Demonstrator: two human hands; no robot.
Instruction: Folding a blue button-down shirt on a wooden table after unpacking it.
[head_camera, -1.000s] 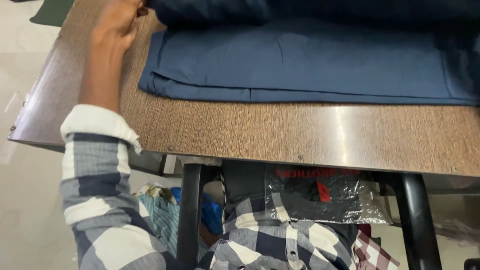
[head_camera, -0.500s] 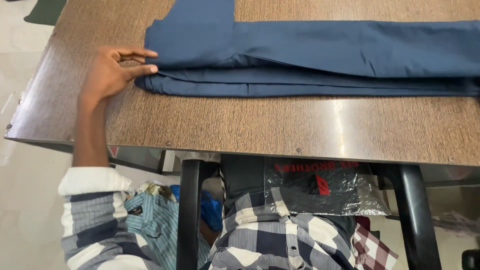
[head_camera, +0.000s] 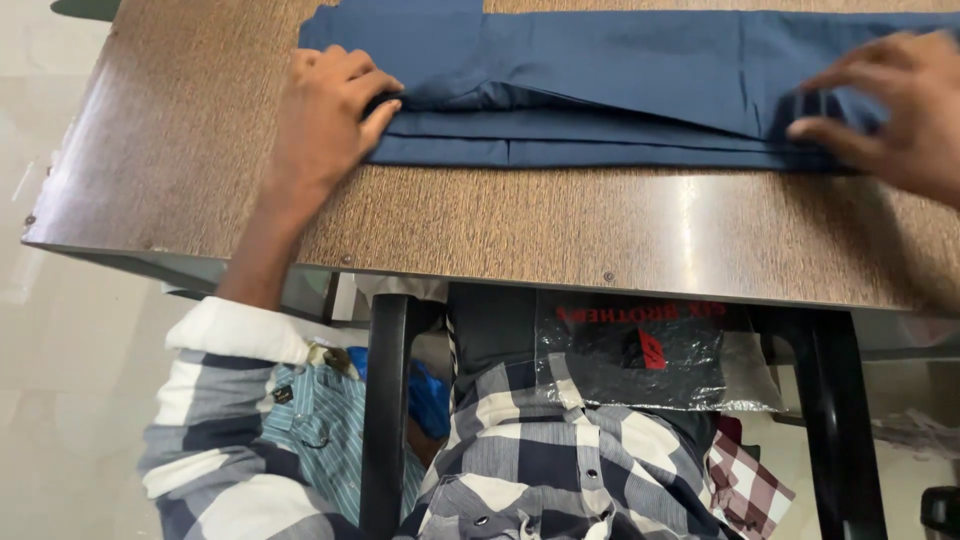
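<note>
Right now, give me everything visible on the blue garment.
The blue garment is plain dark blue woven-looking cloth, folded into a long flat stack of layers with a seam line along its near edge. It lies on the brown wood-grain table, running off the frame's top and right. The left hand presses its left end; the right hand presses its right part.

One see-through plastic bag (head_camera: 650, 360) with red print and something dark inside lies under the table (head_camera: 500, 230). It sits well below both hands, nearer the right hand (head_camera: 890, 110) than the left hand (head_camera: 325, 120).
</note>
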